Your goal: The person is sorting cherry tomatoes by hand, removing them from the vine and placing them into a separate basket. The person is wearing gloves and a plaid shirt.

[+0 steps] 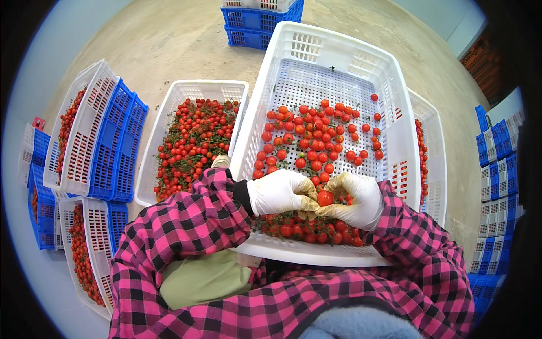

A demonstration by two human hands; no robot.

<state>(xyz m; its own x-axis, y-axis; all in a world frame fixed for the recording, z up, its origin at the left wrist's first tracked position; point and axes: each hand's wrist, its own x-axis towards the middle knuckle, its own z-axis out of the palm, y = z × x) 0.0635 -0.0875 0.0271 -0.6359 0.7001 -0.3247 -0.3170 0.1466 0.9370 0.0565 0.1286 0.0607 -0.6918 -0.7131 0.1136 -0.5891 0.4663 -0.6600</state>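
Both hands wear white gloves with yellow-brown stained fingers and meet over the near part of a large white plastic crate [330, 40]. My right hand [353, 199] has thumb and fingers closed around a red cherry tomato [325, 198]. Touching it from the left is my left hand [286, 193], its fingertips pinched together; whether something is between them cannot be told. Loose cherry tomatoes [311, 127] lie across the crate's perforated bottom. Beneath my hands and nearer my body is a denser heap of cherry tomatoes [311, 233] with green stems.
Left of the large crate, a white crate [146, 169] holds cherry tomatoes on stems. Another white crate [436, 148] with tomatoes shows at the right, partly covered. Stacked crates stand at the far left [114, 140], beyond the large crate [258, 27] and at the right wall [499, 178].
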